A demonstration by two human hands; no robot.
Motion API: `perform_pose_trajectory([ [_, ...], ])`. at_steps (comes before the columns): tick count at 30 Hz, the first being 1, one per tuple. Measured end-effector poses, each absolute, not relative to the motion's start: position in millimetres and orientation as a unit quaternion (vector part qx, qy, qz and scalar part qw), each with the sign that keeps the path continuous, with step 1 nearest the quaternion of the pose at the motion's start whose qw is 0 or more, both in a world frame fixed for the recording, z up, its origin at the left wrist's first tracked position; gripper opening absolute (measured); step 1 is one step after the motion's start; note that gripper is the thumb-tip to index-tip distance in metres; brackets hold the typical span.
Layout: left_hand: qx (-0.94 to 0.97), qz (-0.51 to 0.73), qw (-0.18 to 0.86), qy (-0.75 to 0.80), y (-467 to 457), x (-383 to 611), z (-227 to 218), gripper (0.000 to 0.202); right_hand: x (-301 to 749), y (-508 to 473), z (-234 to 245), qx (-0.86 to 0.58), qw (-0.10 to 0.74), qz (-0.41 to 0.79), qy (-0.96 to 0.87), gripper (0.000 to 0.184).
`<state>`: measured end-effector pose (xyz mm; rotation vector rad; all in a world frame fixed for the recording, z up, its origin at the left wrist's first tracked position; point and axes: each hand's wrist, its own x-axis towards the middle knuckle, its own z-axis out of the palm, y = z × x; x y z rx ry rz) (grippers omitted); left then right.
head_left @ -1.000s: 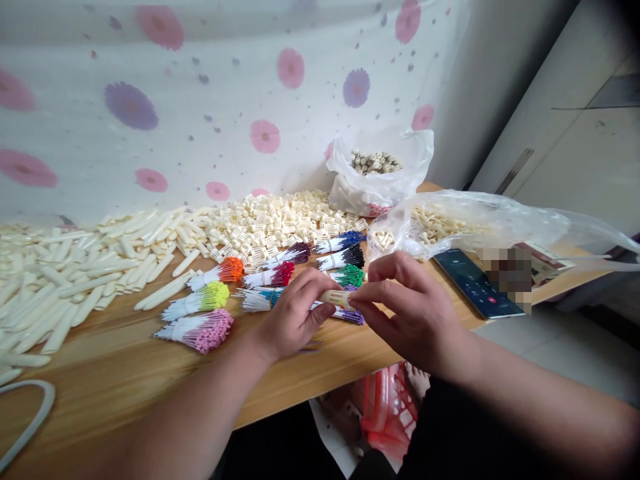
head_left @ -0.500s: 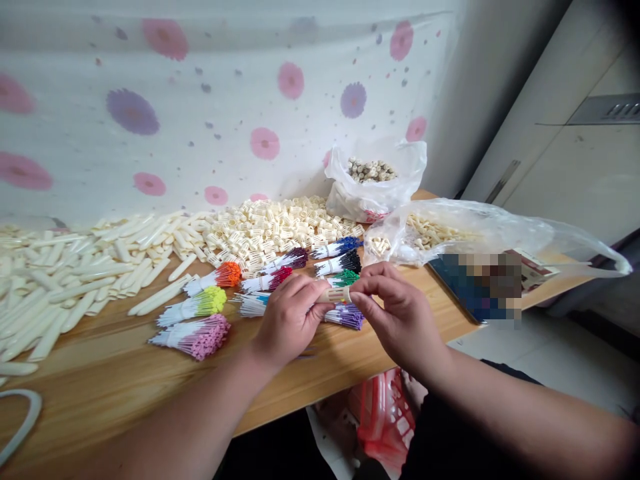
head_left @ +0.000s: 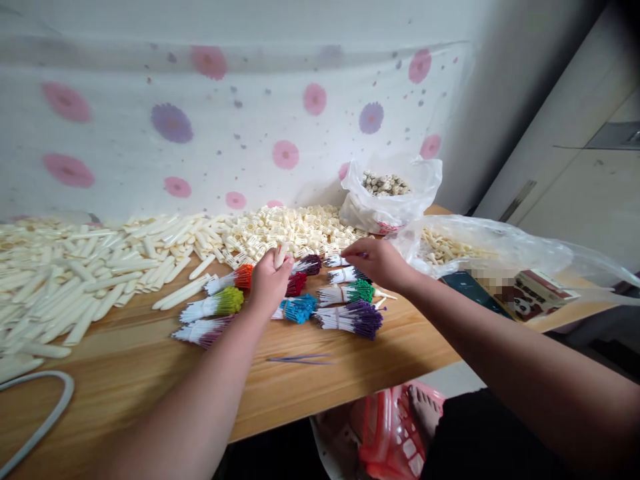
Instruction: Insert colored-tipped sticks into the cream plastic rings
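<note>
My left hand (head_left: 270,280) is closed round a small cream plastic tube (head_left: 281,255), whose end pokes up above the thumb. My right hand (head_left: 380,261) is over the bundles at the right, its fingers bent and close together by the white-stemmed blue bundle (head_left: 336,261); what the fingertips hold is hidden. Around the hands lie banded bundles of thin white sticks with coloured ends: purple (head_left: 367,320), green (head_left: 361,292), light blue (head_left: 299,309), dark red (head_left: 296,285), orange (head_left: 243,276), yellow-green (head_left: 227,301) and pink (head_left: 205,331).
Long cream tubes (head_left: 100,280) and short slotted cream pieces (head_left: 290,230) are heaped along the wall. Plastic bags (head_left: 420,183) with small parts stand at the back right. Thin dark sticks (head_left: 300,359) lie near the front, and a white loop (head_left: 63,393) at the left.
My hands have come apart. The left has moved slightly left and up with the cream tube, while the right has let go of it and reached to the blue bundle. The view has shifted.
</note>
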<state>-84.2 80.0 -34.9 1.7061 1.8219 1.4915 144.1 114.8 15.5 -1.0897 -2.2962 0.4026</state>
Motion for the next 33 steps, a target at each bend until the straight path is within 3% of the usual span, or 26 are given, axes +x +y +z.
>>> perform_pose_trajectory([
  [2, 0.599, 0.412, 0.069, 0.683, 88, -97, -37, 0.019, 119, 136, 13, -0.381, 0.185, 0.048, -0.905, 0.022],
  [5, 0.624, 0.292, 0.034, 0.724, 93, -107, -41, 0.019, 83, 161, 2, -0.375, 0.138, -0.001, -0.916, 0.023],
  [12, 0.628, 0.233, 0.044, 0.741, 100, -111, -48, 0.017, 46, 180, -22, -0.334, 0.051, -0.064, -0.939, 0.018],
  [18, 0.641, 0.213, 0.035, 0.736, 99, -111, -50, 0.018, 63, 178, -17, -0.355, 0.066, -0.082, -0.929, 0.027],
  [33, 0.677, 0.244, 0.023, 0.694, 105, -117, -52, 0.012, 75, 173, -20, -0.37, 0.131, -0.002, -0.92, 0.022],
])
